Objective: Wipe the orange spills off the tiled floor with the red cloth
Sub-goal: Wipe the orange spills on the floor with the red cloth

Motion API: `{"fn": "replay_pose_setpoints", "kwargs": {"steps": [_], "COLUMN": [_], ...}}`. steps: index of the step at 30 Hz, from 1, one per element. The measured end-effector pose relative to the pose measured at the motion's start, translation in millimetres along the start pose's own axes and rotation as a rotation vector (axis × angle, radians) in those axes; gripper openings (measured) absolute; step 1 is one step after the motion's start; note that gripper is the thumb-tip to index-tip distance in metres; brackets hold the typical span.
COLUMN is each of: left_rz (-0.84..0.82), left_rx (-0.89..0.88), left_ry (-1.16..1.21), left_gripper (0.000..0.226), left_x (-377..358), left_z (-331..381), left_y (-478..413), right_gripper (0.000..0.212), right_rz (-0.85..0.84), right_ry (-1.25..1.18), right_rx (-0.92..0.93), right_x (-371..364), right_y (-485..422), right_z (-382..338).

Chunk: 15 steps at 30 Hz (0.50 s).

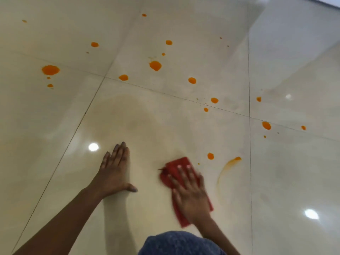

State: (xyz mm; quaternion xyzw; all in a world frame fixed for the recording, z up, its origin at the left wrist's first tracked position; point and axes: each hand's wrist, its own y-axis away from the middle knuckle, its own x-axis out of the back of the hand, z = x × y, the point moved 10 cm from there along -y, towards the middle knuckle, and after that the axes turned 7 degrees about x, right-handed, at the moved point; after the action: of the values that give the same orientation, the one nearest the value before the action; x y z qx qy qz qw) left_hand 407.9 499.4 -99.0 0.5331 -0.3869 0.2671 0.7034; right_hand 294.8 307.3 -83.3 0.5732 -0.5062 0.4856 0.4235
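Note:
My right hand [190, 195] lies flat with spread fingers on the red cloth [174, 168], pressing it against the cream tiled floor [147, 116]. My left hand [115, 172] rests palm down on the floor to the left of the cloth, holding nothing. Several orange spills dot the tiles beyond: a large orange spot [50, 69] at far left, another large orange spot [155, 65] in the middle, and a small orange spot [210, 156] just right of the cloth. A curved orange smear [228, 166] runs to the right of my right hand.
Dark grout lines [250, 162] cross the glossy floor. Bright ceiling-light reflections [93, 147] shine on the tiles. My knee in blue denim [180, 243] shows at the bottom edge. A wall base [329, 1] appears at the top right corner.

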Motion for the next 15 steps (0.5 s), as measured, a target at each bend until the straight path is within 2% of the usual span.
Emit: {"fn": "replay_pose_setpoints", "kwargs": {"steps": [4, 6, 7, 9, 11, 13, 15], "left_rz": [-0.065, -0.062, -0.055, -0.056, -0.068, -0.081, -0.107], "left_rx": [-0.134, -0.149, -0.136, -0.126, -0.122, -0.102, -0.083], "left_ry": [-0.004, 0.019, 0.029, 0.016, 0.009, 0.022, 0.011], "left_gripper": [0.15, 0.145, 0.145, 0.147, 0.149, 0.147, 0.145], "left_x": [-3.3, -6.5, -6.2, -6.3, -6.3, -4.5, -6.3], "left_z": [39.3, 54.5, 57.0, 62.2, 64.5, 70.2, 75.6], "left_y": [-14.5, -18.8, -19.6, -22.4, -24.2, -25.4, -27.6], "right_gripper": [0.048, 0.051, 0.051, 0.048, 0.046, 0.047, 0.049], "right_rz": [0.046, 0.032, 0.046, 0.01, -0.023, -0.008, -0.002], "right_ry": [0.047, 0.04, 0.051, 0.053, 0.05, 0.046, 0.071], "right_rx": [-0.259, -0.304, -0.244, -0.061, 0.012, -0.063, -0.249], "right_x": [16.3, 13.0, 9.7, -3.2, -6.7, 4.4, 18.4], "right_y": [-67.7, -104.9, -108.8, -73.2, -10.3, 28.7, 32.5], "right_z": [87.4, 79.5, 58.4, 14.4, 7.0, 53.5, 130.6]}}
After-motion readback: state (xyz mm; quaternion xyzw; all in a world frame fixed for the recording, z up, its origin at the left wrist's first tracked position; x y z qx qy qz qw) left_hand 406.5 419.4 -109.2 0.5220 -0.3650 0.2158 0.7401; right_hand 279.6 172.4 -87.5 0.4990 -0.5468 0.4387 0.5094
